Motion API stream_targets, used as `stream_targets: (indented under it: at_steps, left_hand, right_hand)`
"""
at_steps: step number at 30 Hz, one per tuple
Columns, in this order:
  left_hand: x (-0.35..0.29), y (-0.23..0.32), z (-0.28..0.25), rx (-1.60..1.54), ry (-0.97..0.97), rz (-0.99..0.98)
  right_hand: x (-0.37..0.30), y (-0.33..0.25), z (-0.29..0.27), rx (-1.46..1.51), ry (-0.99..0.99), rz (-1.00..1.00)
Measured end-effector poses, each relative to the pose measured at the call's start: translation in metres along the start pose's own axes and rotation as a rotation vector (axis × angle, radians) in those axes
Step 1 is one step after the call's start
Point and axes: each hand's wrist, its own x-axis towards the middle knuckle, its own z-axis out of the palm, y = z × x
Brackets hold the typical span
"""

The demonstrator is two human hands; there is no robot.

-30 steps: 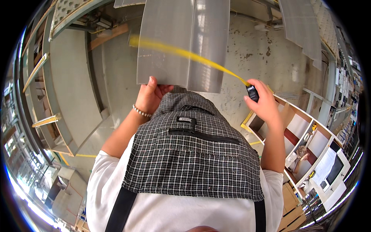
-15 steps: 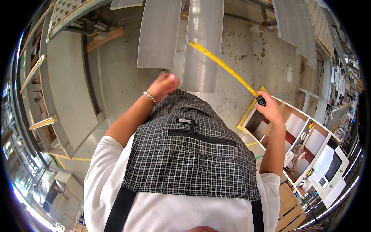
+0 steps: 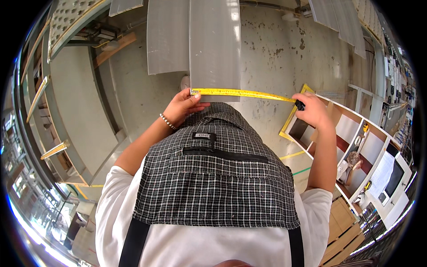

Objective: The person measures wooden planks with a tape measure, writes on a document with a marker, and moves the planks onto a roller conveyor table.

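Observation:
A yellow tape measure blade (image 3: 235,93) stretches across the near end of a long grey panel (image 3: 215,49) and runs on past its right edge. At the panel's near left corner my left hand (image 3: 183,107) is closed, with the thumb on top, holding the blade's hooked end at the left edge. My right hand (image 3: 312,110) wraps round the black tape measure case (image 3: 300,105), out to the right of the panel. Between panel and case the blade hangs in a slight curve. Some left fingers are hidden under the panel.
A second grey panel (image 3: 167,40) lies along the left of the first. On the right stands a white shelf unit (image 3: 361,129) with small tools, paper and a dark screen. A grey bench (image 3: 73,102) is at the left, and more grey panels (image 3: 336,20) are at the far right.
The blade's free end has moved left and down to the panel's left edge, where my left hand now holds it. The blade has swung from slanting to nearly level across the panel.

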Motion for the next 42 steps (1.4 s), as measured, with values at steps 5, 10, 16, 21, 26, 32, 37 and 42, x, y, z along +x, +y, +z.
stream_targets:
  at_steps: [5, 10, 16, 21, 26, 32, 37, 42]
  left_hand:
    - [-0.012, 0.005, 0.005, 0.0, 0.063, 0.03]
    - [-0.018, 0.009, 0.008, -0.04, 0.094, 0.057]
    - [-0.02, 0.008, 0.004, -0.057, 0.074, 0.084]
    - [-0.019, 0.007, 0.001, -0.048, 0.057, 0.096]
    - [-0.02, 0.008, 0.0, -0.049, 0.047, 0.103]
    - [-0.021, 0.008, -0.002, -0.056, 0.054, 0.1]
    - [-0.024, 0.01, -0.002, -0.054, 0.069, 0.097]
    - [-0.027, 0.016, 0.001, -0.054, 0.032, 0.108]
  right_hand:
    - [-0.002, 0.007, 0.0, -0.009, 0.096, -0.101]
    - [-0.012, -0.005, -0.003, -0.058, 0.087, -0.102]
    - [-0.022, -0.006, 0.011, -0.091, 0.117, -0.088]
    - [-0.021, -0.005, 0.02, -0.11, 0.21, -0.101]
    - [-0.02, -0.008, 0.021, -0.119, 0.234, -0.091]
    - [-0.018, -0.013, 0.02, -0.158, 0.274, -0.091]
    - [-0.017, -0.017, 0.015, -0.161, 0.289, -0.108]
    - [-0.021, -0.024, 0.002, -0.161, 0.181, -0.098]
